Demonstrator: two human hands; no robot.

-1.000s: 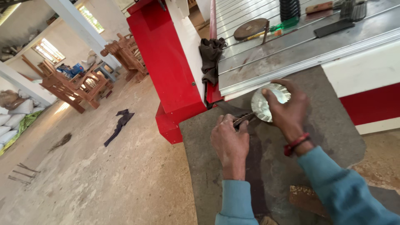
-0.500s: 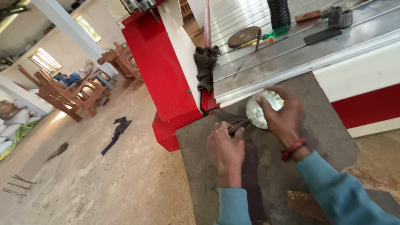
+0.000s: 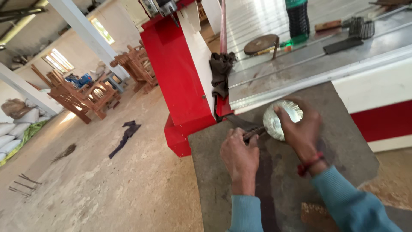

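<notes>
Right hand (image 3: 302, 129) gripping shiny ribbed metal disc (image 3: 279, 120) at frame centre; left hand (image 3: 239, 154) fisted round dark slim tool (image 3: 254, 132) on rough grey slab (image 3: 343, 141).

— What's on the metal bed?
— A dark bottle (image 3: 298, 19), a round disc (image 3: 260, 44), a black block (image 3: 343, 44).
— And beyond?
— A rag (image 3: 220, 73) hangs off the red frame (image 3: 174, 64); wooden chairs (image 3: 81, 92) and sacks (image 3: 15, 124) farther off.

Right hand (image 3: 302, 129) gripping shiny metal disc (image 3: 281, 118); left hand (image 3: 239, 154) clasping dark tool (image 3: 254, 132); grey slab (image 3: 343, 141) beneath.
</notes>
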